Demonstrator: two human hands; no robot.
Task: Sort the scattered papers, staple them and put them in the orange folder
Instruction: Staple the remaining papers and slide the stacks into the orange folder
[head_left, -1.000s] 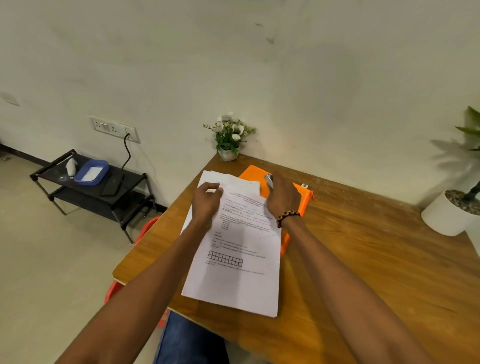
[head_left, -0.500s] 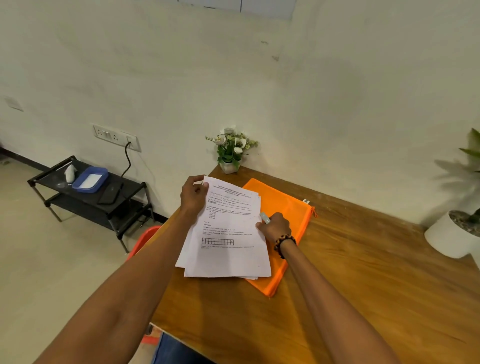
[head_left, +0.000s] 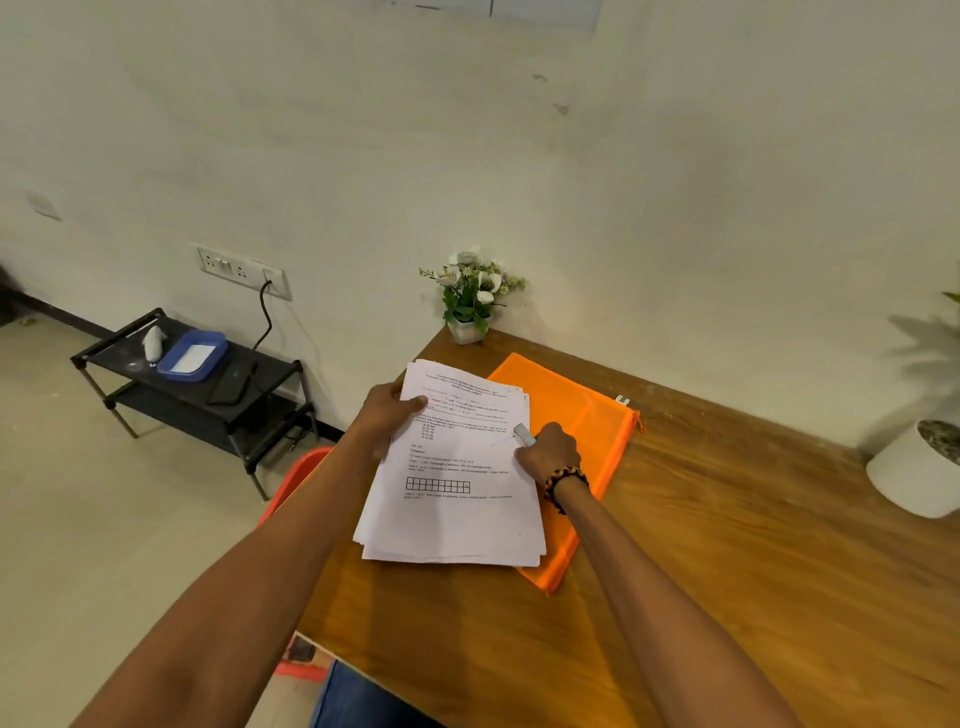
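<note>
**Paper stack held over folder, stapler in right hand**

On the brown wooden worktop (head_left: 727, 571), the largest task item is the flat orange mesh folder with a zip edge (head_left: 576, 415). It lies near the far left corner, tilted, with its left portion covered by paper.

1. Stack of white printed paper sheets (head_left: 457, 467): lies partly on the folder and partly on the bare worktop. The sheet edges are not fully aligned at the near end. The top sheet carries printed text and a row of small boxes.
2. Left hand (head_left: 387, 415): grips the upper left edge of the stack, with the thumb on the top sheet and the fingers curled beneath.
3. Right hand (head_left: 550, 452): rests on the right edge of the stack, fingers curled around a small silver stapler (head_left: 523, 434), whose tip protrudes toward the far side. A beaded bracelet (head_left: 563, 480) sits on this wrist.

Surroundings, in descending size: a black two-tier metal rack (head_left: 208, 395) on the floor at left, a white round planter (head_left: 914, 473) at the right worktop edge, and a small white pot of artificial flowers (head_left: 470, 301) against the wall.
</note>
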